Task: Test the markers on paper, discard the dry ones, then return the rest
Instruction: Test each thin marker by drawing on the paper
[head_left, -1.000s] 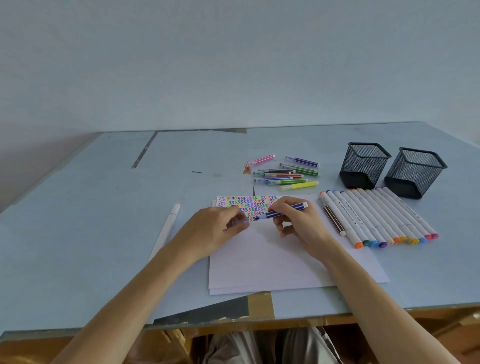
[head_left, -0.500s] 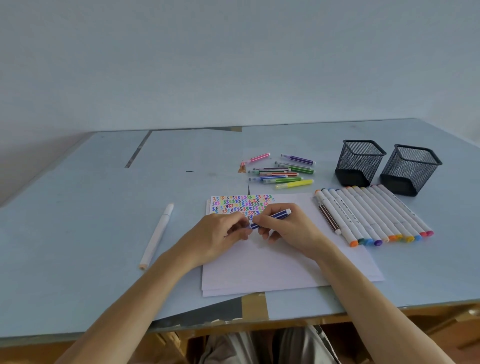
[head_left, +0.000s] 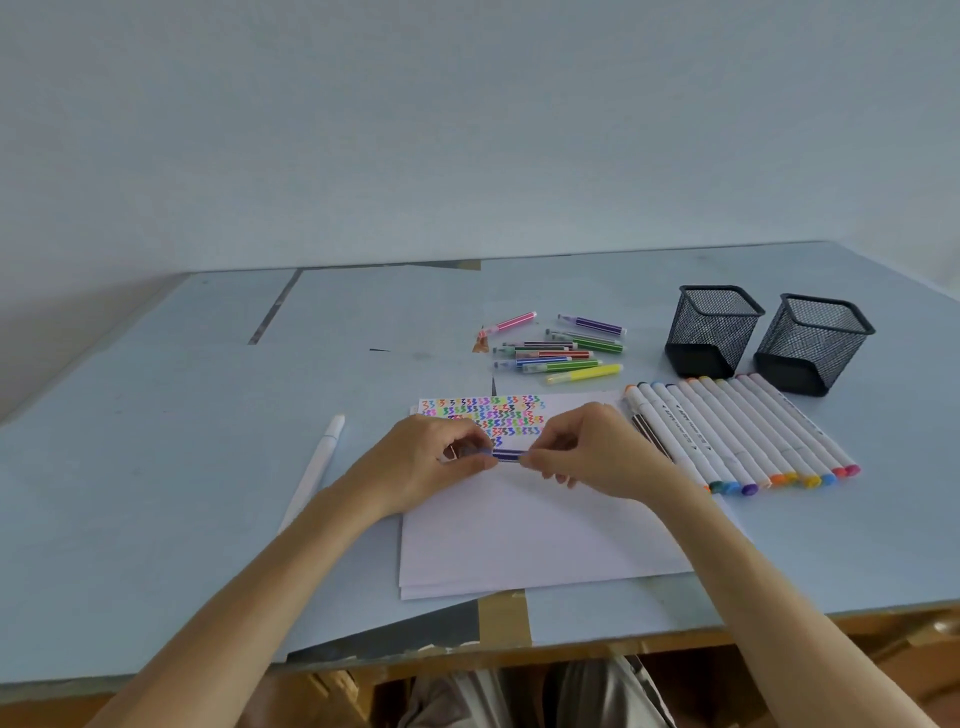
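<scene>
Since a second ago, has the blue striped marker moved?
Yes. The blue striped marker slid left, off the coloured squiggles, toward the left hand.

Marker (head_left: 505, 455) ends hidden inside both hands' grip.

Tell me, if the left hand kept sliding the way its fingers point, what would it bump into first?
Probably the right hand. The left hand points rightward along the blue marker that both hands pinch above the paper; the right fingertips sit just beyond.

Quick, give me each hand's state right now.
Left hand: pinching one end of the blue marker.
Right hand: pinching the marker's other end.
</scene>
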